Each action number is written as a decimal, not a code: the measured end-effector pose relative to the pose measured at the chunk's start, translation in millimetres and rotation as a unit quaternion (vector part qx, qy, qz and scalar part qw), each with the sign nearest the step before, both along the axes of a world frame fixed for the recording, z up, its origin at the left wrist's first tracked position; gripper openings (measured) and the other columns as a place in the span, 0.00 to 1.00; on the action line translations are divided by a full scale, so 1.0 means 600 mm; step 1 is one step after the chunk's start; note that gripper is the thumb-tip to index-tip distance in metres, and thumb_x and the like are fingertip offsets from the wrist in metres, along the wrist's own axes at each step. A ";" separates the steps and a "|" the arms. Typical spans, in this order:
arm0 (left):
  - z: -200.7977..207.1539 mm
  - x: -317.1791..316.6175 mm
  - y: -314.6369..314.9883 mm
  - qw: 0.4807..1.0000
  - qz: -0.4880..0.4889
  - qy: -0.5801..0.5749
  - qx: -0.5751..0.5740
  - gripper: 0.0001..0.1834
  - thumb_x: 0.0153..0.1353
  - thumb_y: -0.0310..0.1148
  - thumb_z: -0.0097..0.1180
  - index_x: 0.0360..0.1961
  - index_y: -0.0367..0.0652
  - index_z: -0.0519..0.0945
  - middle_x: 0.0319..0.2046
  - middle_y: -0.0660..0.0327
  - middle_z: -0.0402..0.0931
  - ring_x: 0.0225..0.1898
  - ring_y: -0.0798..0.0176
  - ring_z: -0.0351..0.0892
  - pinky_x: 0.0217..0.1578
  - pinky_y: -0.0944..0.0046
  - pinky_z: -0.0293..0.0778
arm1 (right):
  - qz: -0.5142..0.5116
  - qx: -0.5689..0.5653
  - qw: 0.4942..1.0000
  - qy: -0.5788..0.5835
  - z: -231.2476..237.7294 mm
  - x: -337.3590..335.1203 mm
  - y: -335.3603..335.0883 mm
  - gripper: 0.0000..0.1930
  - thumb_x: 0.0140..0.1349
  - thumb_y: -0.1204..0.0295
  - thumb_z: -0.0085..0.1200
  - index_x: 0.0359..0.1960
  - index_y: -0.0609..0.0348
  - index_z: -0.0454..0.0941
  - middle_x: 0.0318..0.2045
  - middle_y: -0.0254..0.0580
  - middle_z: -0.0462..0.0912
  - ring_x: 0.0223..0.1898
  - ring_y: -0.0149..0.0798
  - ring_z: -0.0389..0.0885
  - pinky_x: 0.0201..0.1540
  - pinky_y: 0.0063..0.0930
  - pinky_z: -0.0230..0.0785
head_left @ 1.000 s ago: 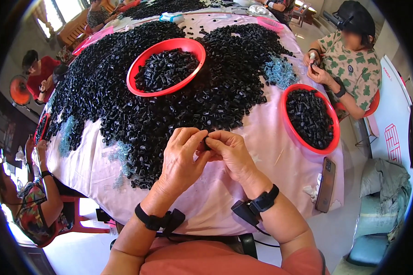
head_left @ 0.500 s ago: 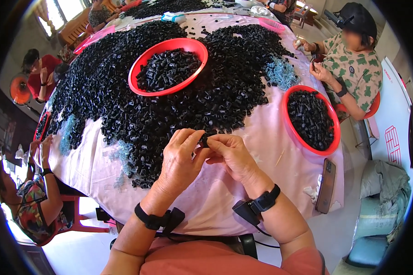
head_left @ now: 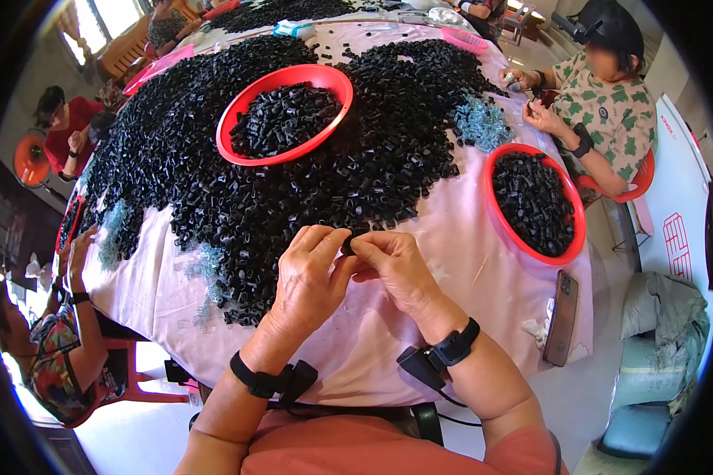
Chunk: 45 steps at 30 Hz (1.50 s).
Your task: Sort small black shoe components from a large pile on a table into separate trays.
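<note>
Between my fingertips, just in front of the heap, is a small black plastic piece (head_left: 347, 245). My left hand (head_left: 310, 269) pinches it from one side, with its back turned up. From the other side my right hand (head_left: 394, 267) grips it with thumb and forefinger. The fingers cover most of the piece, so its exact shape is hidden. A wide heap of similar black plastic pieces (head_left: 333, 186) spreads over the table beyond my hands. In the heap's middle stands a red basin (head_left: 223, 131) filled with the same pieces.
A second red basin (head_left: 495, 207) of black pieces stands at the right. Near it lie a phone (head_left: 561, 318), white crumpled tissue (head_left: 535, 328) and a thin stick (head_left: 480, 271). Bluish clear scraps (head_left: 482, 124) sit by the heap. Co-workers sit around the pink-covered table (head_left: 459, 237).
Both hands stay together on the black piece, with only slight finger shifts; it now shows less between them. The co-worker at the right has lowered a hand slightly.
</note>
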<state>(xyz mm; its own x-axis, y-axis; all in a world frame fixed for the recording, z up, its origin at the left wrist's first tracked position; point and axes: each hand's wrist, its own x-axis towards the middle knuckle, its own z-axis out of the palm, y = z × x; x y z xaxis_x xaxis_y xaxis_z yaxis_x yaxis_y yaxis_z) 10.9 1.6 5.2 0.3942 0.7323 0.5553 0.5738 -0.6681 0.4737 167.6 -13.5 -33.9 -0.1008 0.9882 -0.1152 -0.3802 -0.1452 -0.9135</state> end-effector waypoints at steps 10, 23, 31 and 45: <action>-0.002 -0.008 0.003 1.000 -0.024 0.014 0.005 0.14 0.49 0.26 0.67 0.39 0.37 0.83 0.33 0.53 0.80 0.33 0.50 0.80 0.34 0.55 0.78 | -0.040 -0.013 0.999 -0.011 0.003 -0.002 0.006 0.10 0.68 0.65 0.59 0.39 0.59 0.81 0.30 0.36 0.85 0.28 0.24 0.83 0.30 0.17 0.76; 0.020 -0.025 0.016 0.978 -0.019 0.016 -0.206 0.17 0.52 0.26 0.69 0.42 0.28 0.82 0.26 0.58 0.81 0.22 0.69 0.78 0.25 0.68 0.74 | -0.185 -0.016 0.983 -0.007 0.000 0.021 0.018 0.09 0.71 0.66 0.55 0.39 0.58 0.75 0.32 0.40 0.84 0.29 0.29 0.84 0.33 0.19 0.76; 0.077 -0.019 0.114 0.925 -0.010 -0.340 -0.168 0.33 0.60 0.14 0.54 0.68 0.36 0.64 0.64 0.52 0.65 0.58 0.63 0.73 0.57 0.66 0.71 | -0.193 -0.009 0.981 0.031 -0.004 0.021 0.022 0.10 0.71 0.67 0.54 0.45 0.60 0.74 0.33 0.43 0.84 0.30 0.30 0.85 0.33 0.18 0.76; -0.011 0.015 0.064 0.993 -0.009 0.095 -0.074 0.16 0.49 0.23 0.65 0.42 0.39 0.84 0.36 0.55 0.78 0.44 0.47 0.78 0.46 0.53 0.75 | -0.207 -0.014 0.978 0.039 0.003 0.023 0.020 0.08 0.73 0.73 0.46 0.48 0.63 0.74 0.37 0.46 0.84 0.32 0.32 0.85 0.34 0.20 0.78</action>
